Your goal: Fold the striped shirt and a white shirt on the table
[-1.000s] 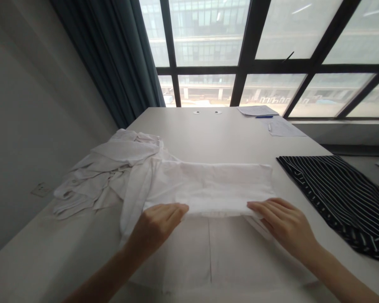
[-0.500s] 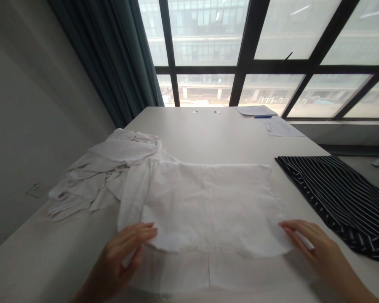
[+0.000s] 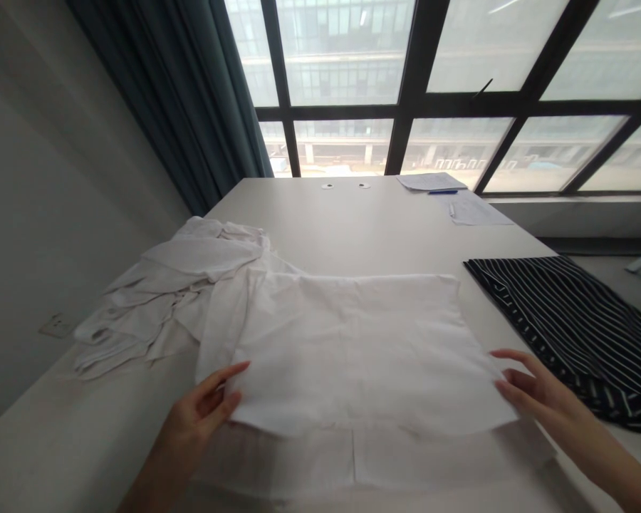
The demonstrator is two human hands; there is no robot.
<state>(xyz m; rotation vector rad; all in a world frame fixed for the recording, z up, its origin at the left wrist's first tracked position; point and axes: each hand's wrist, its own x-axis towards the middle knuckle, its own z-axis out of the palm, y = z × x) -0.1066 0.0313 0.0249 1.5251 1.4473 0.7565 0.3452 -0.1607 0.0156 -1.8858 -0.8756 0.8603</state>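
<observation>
A white shirt (image 3: 352, 342) lies folded flat on the white table (image 3: 352, 221) in front of me. My left hand (image 3: 200, 413) rests at its near left corner, fingers stretched out against the cloth edge. At the near right corner my right hand (image 3: 539, 392) touches the edge with fingers extended and apart. Neither hand grips the fabric. A lower layer of the shirt shows below the folded panel, toward me.
A crumpled heap of white garments (image 3: 165, 292) lies at the left. A black striped garment (image 3: 571, 328) is spread at the right. Papers (image 3: 475, 210) and a blue pen (image 3: 442, 192) sit at the far edge by the window; a dark curtain (image 3: 181, 92) hangs left.
The folded panel was drawn toward me and laid flat, now covering more of the shirt. Both hands let go of the edge and slid outward to its near corners.
</observation>
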